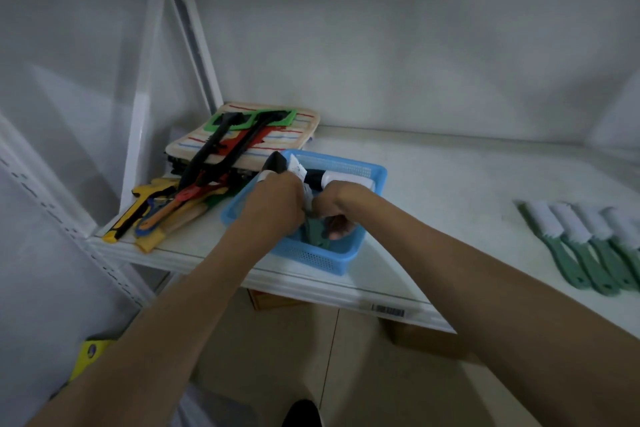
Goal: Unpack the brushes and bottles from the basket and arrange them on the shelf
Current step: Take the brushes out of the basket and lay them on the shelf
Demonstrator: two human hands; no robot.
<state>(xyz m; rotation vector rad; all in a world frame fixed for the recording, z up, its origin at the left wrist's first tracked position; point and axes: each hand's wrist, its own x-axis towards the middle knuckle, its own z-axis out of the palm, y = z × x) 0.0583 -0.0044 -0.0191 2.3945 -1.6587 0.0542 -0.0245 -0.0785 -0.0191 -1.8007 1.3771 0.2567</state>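
Observation:
A blue mesh basket (313,258) stands on the white shelf (450,191) near its front edge. Both my hands are inside it. My left hand (277,199) is closed around a bottle with a black cap (277,161) that sticks up above the fist. My right hand (337,204) grips a green brush handle (313,230) low in the basket. A white bottle with a black neck (341,178) lies across the basket's far side. Several green-handled brushes with white bristles (581,246) lie in a row on the shelf at the right.
A pile of coloured scrapers and long-handled tools (180,198) lies at the shelf's left end, on and beside a striped folded cloth (277,139). A white shelf post (138,149) rises at the left. Cardboard boxes (426,340) sit on the floor below.

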